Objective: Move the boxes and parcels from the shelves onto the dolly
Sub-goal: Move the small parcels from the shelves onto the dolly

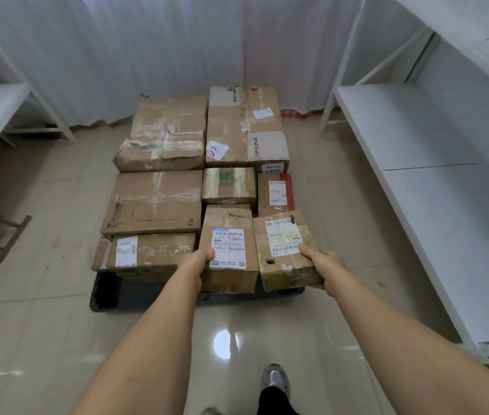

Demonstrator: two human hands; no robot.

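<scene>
I am holding two boxes over the dolly's near right corner: left box gripped by my left hand, right box by my right hand. Thumbs are pressing on top; fingers probably curling underneath, hidden. Both long axes are pointing away from me.
</scene>
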